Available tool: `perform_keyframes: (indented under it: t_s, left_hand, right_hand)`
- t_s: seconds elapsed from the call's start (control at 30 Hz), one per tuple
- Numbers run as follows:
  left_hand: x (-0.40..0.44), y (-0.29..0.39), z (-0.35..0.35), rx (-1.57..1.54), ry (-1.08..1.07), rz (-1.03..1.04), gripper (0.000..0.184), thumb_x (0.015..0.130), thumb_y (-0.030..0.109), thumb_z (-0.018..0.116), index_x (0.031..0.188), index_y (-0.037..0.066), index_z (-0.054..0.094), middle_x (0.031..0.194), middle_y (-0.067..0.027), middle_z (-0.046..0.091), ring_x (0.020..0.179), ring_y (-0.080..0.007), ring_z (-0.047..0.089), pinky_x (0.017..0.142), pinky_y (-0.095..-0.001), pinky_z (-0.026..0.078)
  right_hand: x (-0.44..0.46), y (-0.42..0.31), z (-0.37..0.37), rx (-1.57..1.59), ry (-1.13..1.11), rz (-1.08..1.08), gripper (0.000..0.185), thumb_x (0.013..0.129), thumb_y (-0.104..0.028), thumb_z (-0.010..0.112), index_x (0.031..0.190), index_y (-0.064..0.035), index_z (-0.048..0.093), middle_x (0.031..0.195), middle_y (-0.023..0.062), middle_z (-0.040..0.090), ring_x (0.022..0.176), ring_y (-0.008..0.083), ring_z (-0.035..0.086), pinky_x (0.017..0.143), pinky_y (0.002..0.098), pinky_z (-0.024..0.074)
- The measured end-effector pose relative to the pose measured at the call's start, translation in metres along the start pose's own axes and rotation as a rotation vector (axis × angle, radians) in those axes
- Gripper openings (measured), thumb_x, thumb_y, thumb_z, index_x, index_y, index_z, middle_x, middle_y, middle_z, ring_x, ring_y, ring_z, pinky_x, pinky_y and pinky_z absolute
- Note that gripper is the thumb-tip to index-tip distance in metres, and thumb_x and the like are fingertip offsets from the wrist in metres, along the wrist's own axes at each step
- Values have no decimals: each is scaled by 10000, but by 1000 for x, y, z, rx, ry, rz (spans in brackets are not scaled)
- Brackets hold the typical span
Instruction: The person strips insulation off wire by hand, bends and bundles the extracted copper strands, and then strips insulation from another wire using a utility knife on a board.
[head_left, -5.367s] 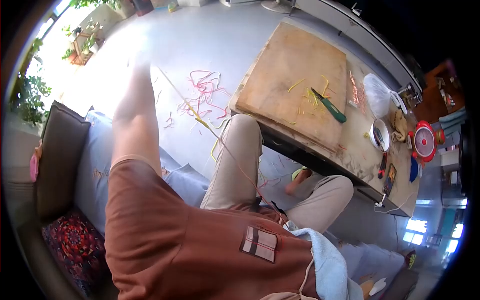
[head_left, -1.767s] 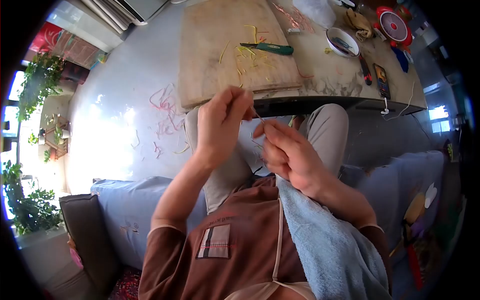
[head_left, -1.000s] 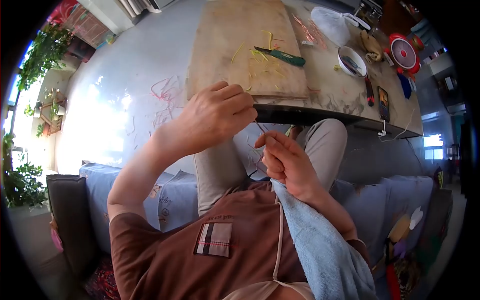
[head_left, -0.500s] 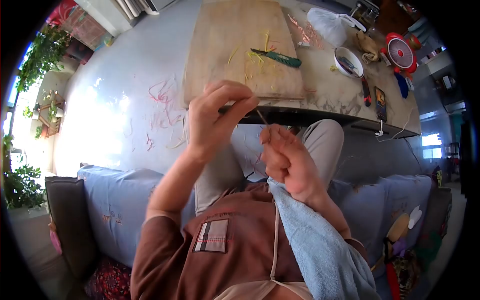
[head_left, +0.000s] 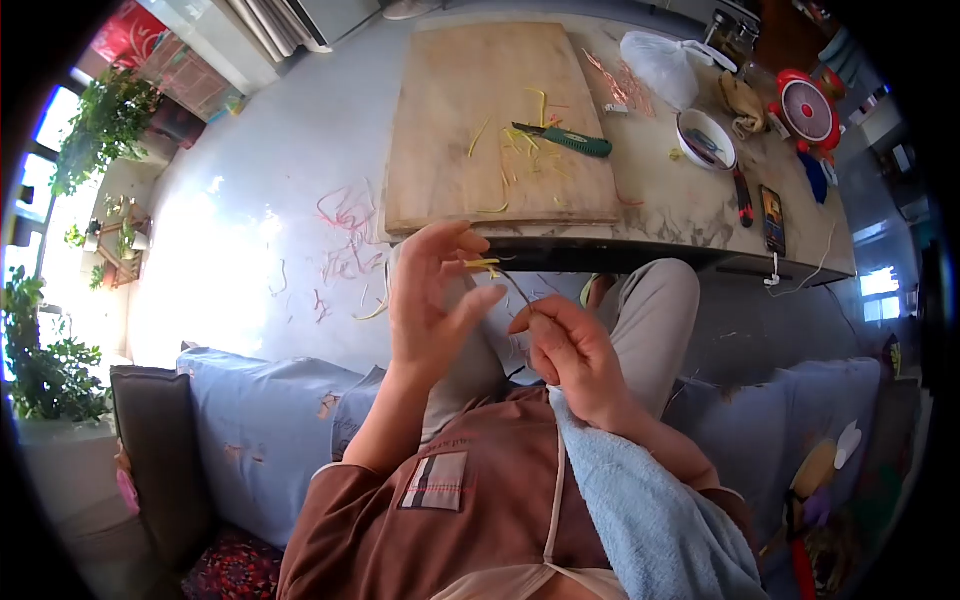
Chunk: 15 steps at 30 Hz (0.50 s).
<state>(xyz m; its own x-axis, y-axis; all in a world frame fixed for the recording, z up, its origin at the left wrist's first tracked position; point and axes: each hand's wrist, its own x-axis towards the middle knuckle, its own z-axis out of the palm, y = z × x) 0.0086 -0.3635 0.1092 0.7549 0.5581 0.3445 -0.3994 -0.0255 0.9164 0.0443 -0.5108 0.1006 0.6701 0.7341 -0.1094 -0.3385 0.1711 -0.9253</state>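
My right hand [head_left: 578,362] is closed in a pinch on a thin dark wire [head_left: 518,288], which rises up and left over my lap. At the wire's upper end is a bit of yellow strip [head_left: 482,265], between the fingers and thumb of my left hand [head_left: 435,300]. The left fingers and thumb stand apart, and I see no grip on the wire. Beyond the hands, a green utility knife [head_left: 565,139] lies among yellow scraps [head_left: 520,155] on the wooden board [head_left: 440,110]. A light blue towel [head_left: 640,480] hangs below my right hand.
On the table [head_left: 665,195] are a white bowl [head_left: 706,139], a phone [head_left: 772,218], a red-handled tool [head_left: 743,196], a plastic bag [head_left: 662,68], copper-coloured wires [head_left: 622,85] and a red fan [head_left: 808,110]. Pink strands [head_left: 345,225] lie on the floor.
My left hand has moved down and its fingers have opened, showing the yellow strip at the wire's end. Earlier, my left arm was stretched far out along a long wire. My right hand keeps its pinch.
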Motion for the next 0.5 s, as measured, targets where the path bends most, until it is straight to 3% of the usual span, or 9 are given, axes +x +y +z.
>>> perform_keyframes:
  t_s: [0.13, 0.17, 0.3, 0.43, 0.5]
  left_hand:
    - [-11, -7, -17, 131, -176, -206, 221, 806, 133, 657, 941, -16, 567, 818, -58, 622, 745, -119, 572, 699, -241, 457]
    - [-11, -4, -14, 120, -198, -248, 231, 835, 179, 628, 918, -28, 567, 724, -42, 622, 638, -83, 557, 597, -226, 452]
    - [-7, 5, 6, 212, -129, -391, 200, 870, 171, 565, 890, -28, 579, 636, -35, 598, 566, -52, 524, 514, -204, 418]
    - [1, 20, -5, 321, -323, -487, 205, 886, 191, 530, 869, -5, 588, 611, -29, 588, 551, -65, 514, 509, -217, 417]
    - [9, 28, -19, 315, -503, -539, 208, 886, 192, 535, 872, -8, 590, 631, -30, 595, 554, -65, 514, 511, -220, 419]
  right_hand:
    - [-1, 4, -2, -101, 45, -80, 149, 942, -102, 414, 920, -52, 553, 547, -76, 331, 477, 1, 284, 435, 183, 214]
    - [0, 3, -1, -118, 34, -71, 163, 948, -137, 413, 925, -46, 546, 545, -69, 338, 474, 5, 286, 435, 180, 216]
    - [-3, 0, -1, -105, 10, -26, 210, 959, -204, 417, 926, -33, 536, 534, -57, 351, 460, 12, 283, 433, 175, 212]
    - [-8, -1, -6, -148, 69, 4, 212, 955, -193, 417, 904, -30, 542, 520, -59, 347, 444, 12, 272, 423, 180, 200]
    - [-12, -5, -12, -49, -11, 113, 204, 949, -186, 426, 902, -27, 544, 521, -56, 354, 442, 12, 272, 418, 182, 194]
